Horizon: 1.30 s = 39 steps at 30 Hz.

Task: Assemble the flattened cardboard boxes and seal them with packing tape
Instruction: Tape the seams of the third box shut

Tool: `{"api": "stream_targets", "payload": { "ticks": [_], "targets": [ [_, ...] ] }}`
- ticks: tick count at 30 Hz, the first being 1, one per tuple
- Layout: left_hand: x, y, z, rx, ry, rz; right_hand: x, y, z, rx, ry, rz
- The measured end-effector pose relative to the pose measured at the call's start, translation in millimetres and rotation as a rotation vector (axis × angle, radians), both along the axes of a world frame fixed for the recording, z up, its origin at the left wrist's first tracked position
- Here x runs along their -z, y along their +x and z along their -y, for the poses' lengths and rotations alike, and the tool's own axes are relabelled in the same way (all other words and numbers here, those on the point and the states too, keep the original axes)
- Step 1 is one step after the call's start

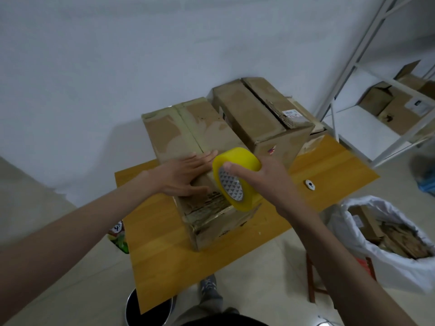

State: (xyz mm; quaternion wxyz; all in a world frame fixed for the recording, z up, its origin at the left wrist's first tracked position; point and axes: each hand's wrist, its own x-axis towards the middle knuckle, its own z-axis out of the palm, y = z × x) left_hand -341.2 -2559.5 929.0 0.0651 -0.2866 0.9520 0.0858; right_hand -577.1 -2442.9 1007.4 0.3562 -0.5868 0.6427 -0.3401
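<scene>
My left hand (186, 175) lies flat on the near box (188, 137) on the table (164, 255). My right hand (266, 177) grips the yellow tape roll (235, 177) above its front end. A second box (261, 114) stands just behind; a white bag (376, 255) sits right.

Bare table (164, 262) is left near; far passage is blocked by two boxes (touching) (263, 114).
</scene>
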Motion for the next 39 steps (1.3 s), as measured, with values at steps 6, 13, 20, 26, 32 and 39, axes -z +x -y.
{"api": "stream_targets", "payload": {
  "ticks": [6,13,20,26,32,39],
  "targets": [
    [2,-7,-28,-0.026,0.056,-0.043,10,1,-13,-0.079,0.017,0.146],
    [6,-14,-35,-0.072,-0.008,-0.034,28,12,-23,-0.066,-0.118,0.101],
    [16,-21,-30,-0.124,-0.001,0.025,23,12,-34,-0.027,-0.213,0.143],
    [15,-19,-24,-0.14,-0.04,0.076,4,-14,-62,0.009,-0.172,0.009],
    [7,-20,-31,-0.143,-0.027,0.085,8,-25,-81,0.011,-0.075,-0.177],
    [1,-30,-69,-0.091,0.011,-0.058,5,-22,-86,0.006,-0.082,-0.22]
  ]
}}
